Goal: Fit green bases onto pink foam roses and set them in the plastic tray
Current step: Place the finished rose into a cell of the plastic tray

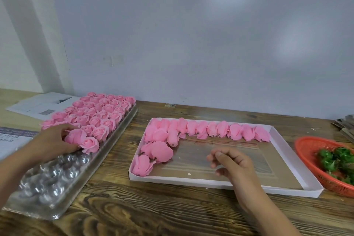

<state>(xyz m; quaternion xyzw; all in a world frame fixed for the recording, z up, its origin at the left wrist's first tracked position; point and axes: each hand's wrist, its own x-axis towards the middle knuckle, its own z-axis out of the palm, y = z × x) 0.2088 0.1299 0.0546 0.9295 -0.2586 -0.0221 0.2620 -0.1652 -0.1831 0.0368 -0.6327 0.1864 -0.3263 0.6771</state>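
A clear plastic tray (57,174) with round cups lies at the left, its far part filled with several upright pink foam roses (99,113). My left hand (51,141) grips one pink rose (75,137) at the front row of the filled part. A shallow white box (287,159) in the middle holds several pink roses lying on their sides (210,129) along its far and left edges. My right hand (231,163) hovers over the box's bare floor, fingers loosely curled, holding nothing. Green bases (333,159) lie in an orange basket (306,151) at the right.
The work surface is a dark wood-grain table (172,212) against a pale wall. Printed papers (38,105) lie at the far left behind the tray. A stack of flat material (344,126) sits at the far right edge.
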